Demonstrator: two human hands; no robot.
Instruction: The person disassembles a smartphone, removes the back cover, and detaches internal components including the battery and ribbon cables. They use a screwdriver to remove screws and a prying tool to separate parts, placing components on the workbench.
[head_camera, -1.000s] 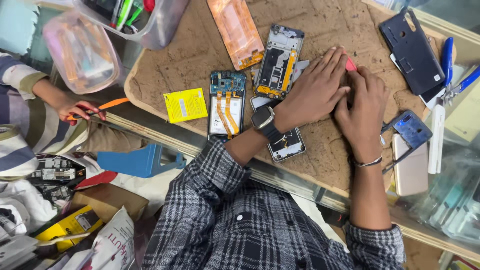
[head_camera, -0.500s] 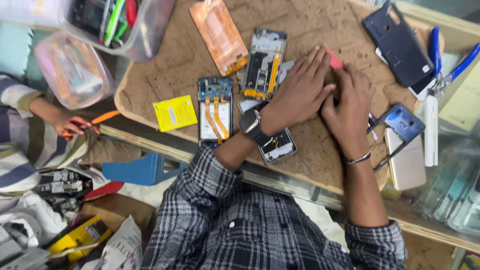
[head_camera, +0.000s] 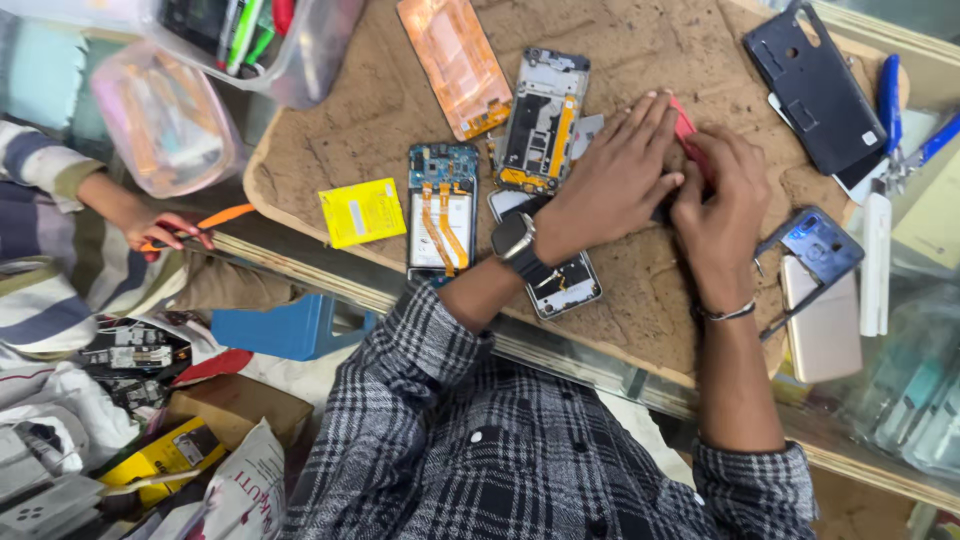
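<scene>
Both hands on a red pry tool, centre-right of frame.
Left hand flat, fingers together, pressing down; right hand curled, pinching the tool. Opened phones crowd the brown mat beside them.

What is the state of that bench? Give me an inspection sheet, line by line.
Surface: brown fibre mat over a glass counter.
Job's things: red tool between both hands; what is worked under them is hidden.
Clutter: opened phone, phone frame, orange panel, yellow packet, dark back cover, blue-handled pliers, tub of tools.
Hands: left hand lies flat, fingertips by the tool; right hand is curled on it.
Cables: orange ribbon cables on the opened phone.
Surroundings: another person's hand with an orange-handled tool, blue stool, cardboard box.
</scene>
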